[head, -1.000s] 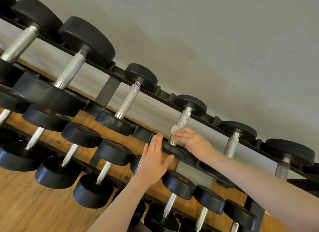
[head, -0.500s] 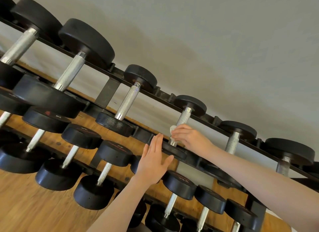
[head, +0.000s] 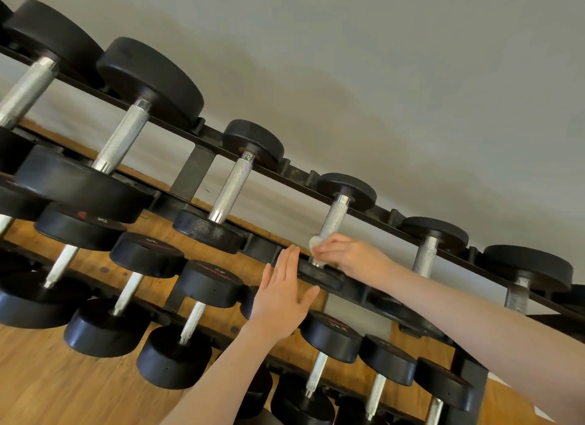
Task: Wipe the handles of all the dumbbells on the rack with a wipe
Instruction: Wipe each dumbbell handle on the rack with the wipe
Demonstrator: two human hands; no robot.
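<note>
Dumbbells: black-ended, knurled steel handles, lying in rows on the tiers of a dark rack (head: 389, 216) against a grey wall (head: 411, 76), over a wooden floor (head: 41, 383).

Wipe (head: 314, 243): small, white, bunched; pressed against the lower part of the handle (head: 332, 219) of the fourth visible dumbbell on the top tier, toward the rack's right end.

Right hand (head: 351, 256): forearm stretched in from the right, fingers curled around that handle just above its near weight (head: 319, 276), pinching the wipe to the metal.

Left hand (head: 281, 298): arm reaching up from below, palm flat, fingers straight and pressed together, thumb spread aside, beside the same near weight; contact cannot be told.
</note>
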